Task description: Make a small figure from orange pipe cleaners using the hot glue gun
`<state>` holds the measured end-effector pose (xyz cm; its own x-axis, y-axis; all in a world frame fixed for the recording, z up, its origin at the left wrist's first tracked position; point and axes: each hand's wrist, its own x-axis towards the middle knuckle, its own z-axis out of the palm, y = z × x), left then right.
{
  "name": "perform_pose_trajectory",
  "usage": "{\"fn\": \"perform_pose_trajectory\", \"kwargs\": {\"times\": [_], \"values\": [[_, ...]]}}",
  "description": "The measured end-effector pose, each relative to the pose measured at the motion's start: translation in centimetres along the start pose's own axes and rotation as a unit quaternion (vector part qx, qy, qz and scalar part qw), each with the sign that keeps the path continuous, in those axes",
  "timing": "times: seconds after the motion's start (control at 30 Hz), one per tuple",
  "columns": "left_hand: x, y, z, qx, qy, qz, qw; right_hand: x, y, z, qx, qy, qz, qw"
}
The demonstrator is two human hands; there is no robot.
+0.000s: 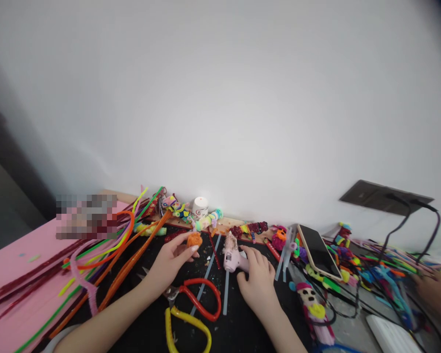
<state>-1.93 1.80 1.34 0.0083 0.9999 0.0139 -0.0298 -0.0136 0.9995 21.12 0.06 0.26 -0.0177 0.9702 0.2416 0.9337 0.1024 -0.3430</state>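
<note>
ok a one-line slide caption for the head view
Left hand pinching a fuzzy orange piece, right hand on a glue gun, scissors nearby.

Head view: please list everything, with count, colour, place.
Wall: one, grey, behind
Outlet: one, dark, wall
Cables: several, black, right
Fuzzy stems: many, mixed, left, right
Fuzzy figures: several, multicoloured, back, right
Container: one, white, back
Phone: one, black, right
Glue sticks: several, translucent, centre
Scissors: one, red-yellow, front
Mat: one, black, centre
Tabletop: one, pink, left
Slab: one, white, right
Glue gun: one, pinkish, centre
Fuzzy piece: one, orange, centre
Another person's hand: one, right
Left hand: one, holding fuzzy piece
Right hand: one, gripping glue gun
</note>
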Motion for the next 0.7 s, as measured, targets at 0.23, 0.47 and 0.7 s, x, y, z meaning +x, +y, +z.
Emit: {"fn": "perform_pose_trajectory", "kwargs": {"times": [0.23,0.47,0.7], "values": [[0.6,-0.6,-0.6,-0.003,0.053,0.019,0.998,0.1,0.0,0.0,0.024,0.038,-0.016,0.999],[0.4,-0.4,-0.3,0.004,0.034,0.012,0.999,0.1,0.0,0.2,0.037,0.056,-0.109,0.992],[0.4,-0.6,-0.2,0.016,0.014,0.004,1.000,1.2,-2.4,-0.4,0.013,0.038,-0.171,0.984]]}}
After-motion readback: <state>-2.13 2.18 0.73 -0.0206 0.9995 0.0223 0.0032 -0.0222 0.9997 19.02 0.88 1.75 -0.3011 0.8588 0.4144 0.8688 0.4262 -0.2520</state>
